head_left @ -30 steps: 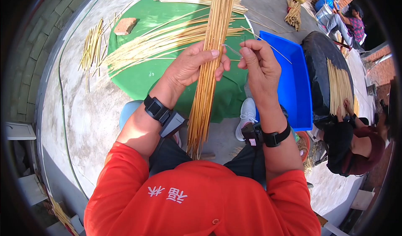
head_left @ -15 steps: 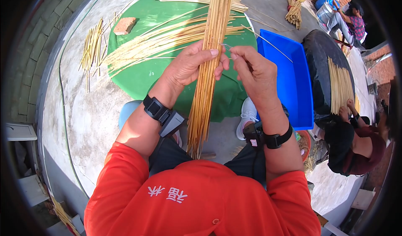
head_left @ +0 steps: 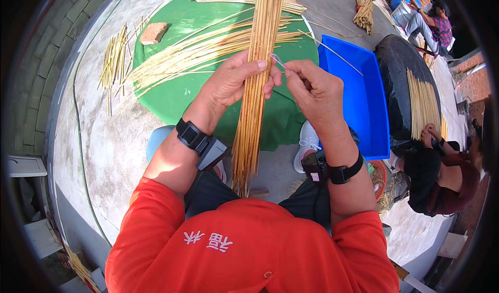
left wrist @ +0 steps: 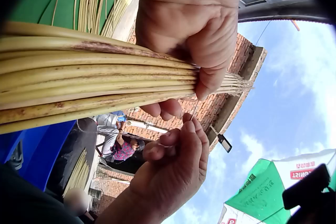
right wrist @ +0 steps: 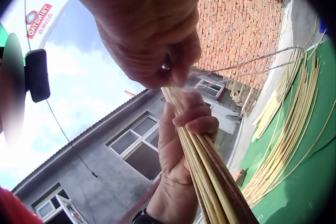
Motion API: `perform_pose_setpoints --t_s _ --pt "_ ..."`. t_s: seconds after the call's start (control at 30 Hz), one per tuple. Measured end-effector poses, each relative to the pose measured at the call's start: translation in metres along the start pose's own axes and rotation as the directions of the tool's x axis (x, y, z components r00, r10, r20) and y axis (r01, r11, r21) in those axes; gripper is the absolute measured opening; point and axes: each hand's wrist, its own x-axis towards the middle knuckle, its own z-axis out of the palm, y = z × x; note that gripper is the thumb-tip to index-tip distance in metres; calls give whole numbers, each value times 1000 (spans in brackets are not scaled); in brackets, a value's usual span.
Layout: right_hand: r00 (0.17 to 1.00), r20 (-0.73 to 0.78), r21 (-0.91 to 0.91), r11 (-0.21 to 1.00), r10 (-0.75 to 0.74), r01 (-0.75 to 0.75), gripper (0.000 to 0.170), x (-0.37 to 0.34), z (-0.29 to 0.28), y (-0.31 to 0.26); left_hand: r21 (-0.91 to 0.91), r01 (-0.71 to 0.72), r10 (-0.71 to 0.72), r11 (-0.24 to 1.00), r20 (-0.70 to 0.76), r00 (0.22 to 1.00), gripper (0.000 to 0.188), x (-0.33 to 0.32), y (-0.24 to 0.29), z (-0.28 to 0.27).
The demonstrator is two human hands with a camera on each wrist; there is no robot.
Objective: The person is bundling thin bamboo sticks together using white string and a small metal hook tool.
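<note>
Green cloth (head_left: 171, 105) is being partly hidden by a stalk bundle (head_left: 250, 113), aligned twelve to six and being clasped in the grip of the left hand (head_left: 228, 80); at its three-o'clock edge, thread (head_left: 277, 59) is being pinched by the right hand (head_left: 318, 91), at four.

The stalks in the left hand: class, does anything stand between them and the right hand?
Nothing visible blocks the way. A thread spans the gap from the right hand to the stalks. The fingertips of the left hand poke out at the stalks' edge, just below the thread in the head view.
</note>
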Motion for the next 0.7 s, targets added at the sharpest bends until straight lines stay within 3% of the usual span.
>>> perform_pose_setpoints --t_s 0.1,0.7 --pt "1000 -5 -24 1000 -3 3 4 -1 1 3 22 -12 13 1000 -46 999 30 0 0 3" --pt "997 14 43 996 82 -83 5 -2 0 8 30 3 -3 1000 17 1000 24 0 0 1"
